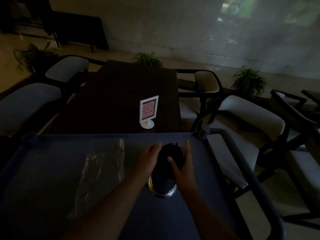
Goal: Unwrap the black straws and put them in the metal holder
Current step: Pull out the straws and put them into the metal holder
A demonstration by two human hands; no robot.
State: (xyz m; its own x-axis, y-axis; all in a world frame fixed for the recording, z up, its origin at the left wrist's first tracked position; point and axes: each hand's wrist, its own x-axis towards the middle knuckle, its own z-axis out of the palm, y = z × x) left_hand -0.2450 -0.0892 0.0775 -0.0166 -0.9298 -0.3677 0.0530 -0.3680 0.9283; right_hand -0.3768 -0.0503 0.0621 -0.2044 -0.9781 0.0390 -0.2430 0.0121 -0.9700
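Blue cart top (52,170): metal holder (168,192), black straws (173,151) upright inside. Left hand (150,155) flat against bundle; right hand (184,164) grips it, thumb across. Clear wrapper (103,163) left of hands. White table sign (149,110) beyond them, writing unreadable.

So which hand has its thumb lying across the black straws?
The right hand: its thumb lies over the black straws standing in the metal holder, while the left hand only rests against their other side.
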